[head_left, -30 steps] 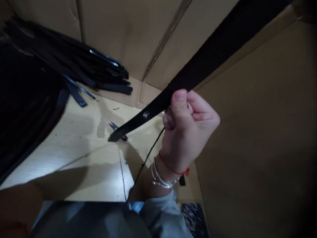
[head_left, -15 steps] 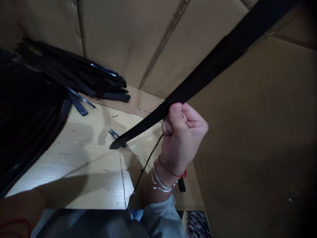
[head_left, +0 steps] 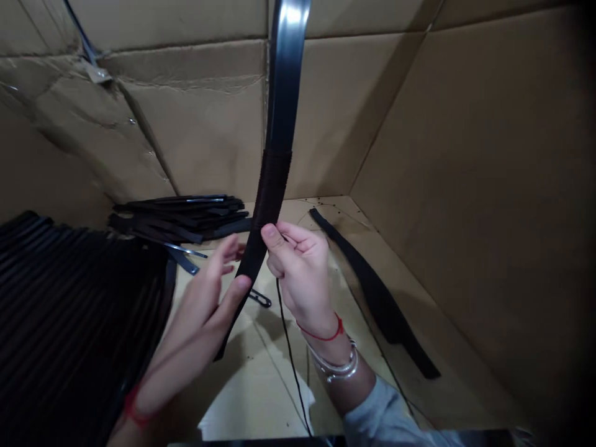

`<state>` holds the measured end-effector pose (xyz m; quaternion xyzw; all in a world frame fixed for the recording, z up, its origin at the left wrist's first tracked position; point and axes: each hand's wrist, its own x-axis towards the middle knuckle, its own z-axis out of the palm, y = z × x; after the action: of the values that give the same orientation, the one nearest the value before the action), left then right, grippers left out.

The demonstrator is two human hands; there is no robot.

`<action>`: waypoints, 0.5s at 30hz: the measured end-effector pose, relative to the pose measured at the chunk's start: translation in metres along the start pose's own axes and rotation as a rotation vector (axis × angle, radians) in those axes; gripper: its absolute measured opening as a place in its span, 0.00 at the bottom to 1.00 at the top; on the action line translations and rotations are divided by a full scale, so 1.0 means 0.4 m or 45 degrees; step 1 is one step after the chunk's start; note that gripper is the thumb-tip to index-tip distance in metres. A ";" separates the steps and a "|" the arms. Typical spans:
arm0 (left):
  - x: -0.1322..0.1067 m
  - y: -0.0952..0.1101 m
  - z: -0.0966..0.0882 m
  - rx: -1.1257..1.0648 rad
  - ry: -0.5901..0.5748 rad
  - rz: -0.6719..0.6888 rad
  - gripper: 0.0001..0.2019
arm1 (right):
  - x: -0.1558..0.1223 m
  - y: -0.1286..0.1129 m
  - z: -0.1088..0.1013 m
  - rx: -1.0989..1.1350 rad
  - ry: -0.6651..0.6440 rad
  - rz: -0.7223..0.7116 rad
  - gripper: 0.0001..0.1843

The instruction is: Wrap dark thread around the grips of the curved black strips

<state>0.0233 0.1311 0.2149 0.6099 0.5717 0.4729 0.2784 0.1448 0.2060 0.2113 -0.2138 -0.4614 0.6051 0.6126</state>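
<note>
You are holding the thread-wrapped black strip point(head_left: 274, 186) upright, its long axis rising past the top of the view. Your right hand point(head_left: 300, 270) is pinching it firmly, nearer the wrapping, with a black thread point(head_left: 289, 354) trailing below. Your left hand point(head_left: 200, 304) is cradling the lower length, partly open. Inside the cardboard box point(head_left: 465, 186), a bundle of black strips point(head_left: 179, 218) is lying ahead, a loose strip point(head_left: 377, 298) is lying rightward, and thread snips point(head_left: 259, 298) are lying beneath your hands.
</note>
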 end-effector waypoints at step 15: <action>0.032 -0.045 -0.010 -1.047 -0.724 -0.327 0.26 | 0.005 -0.021 -0.026 0.143 -0.441 0.264 0.20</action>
<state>0.0107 0.1461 0.2038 0.4795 0.3104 0.4360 0.6954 0.1575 0.2094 0.2139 -0.1183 -0.5010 0.7173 0.4695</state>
